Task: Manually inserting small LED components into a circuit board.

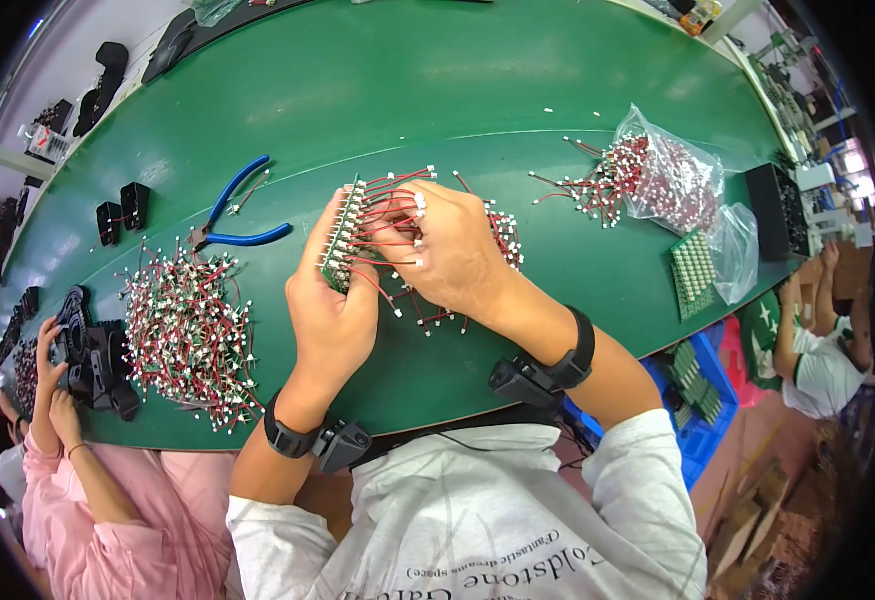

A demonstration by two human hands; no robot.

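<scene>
My left hand (330, 325) grips a narrow green circuit board panel (344, 240), held on edge above the table with its white-dotted side showing. Several red and black wire leads (386, 243) with white plugs stick out from the panel to the right. My right hand (463, 245) is closed beside the panel, its fingers pinched around some of these leads; the fingertips are partly hidden. Under and behind the right hand, more loose leads (506, 238) lie on the green table.
A heap of wired pieces (188, 335) lies at left, with blue-handled pliers (248, 238) at its far side. To the right are a clear bag of leads (683, 185), board panels (693, 275), a black box (778, 215) and a blue crate (726, 420). A pink-sleeved co-worker (108, 530) sits left.
</scene>
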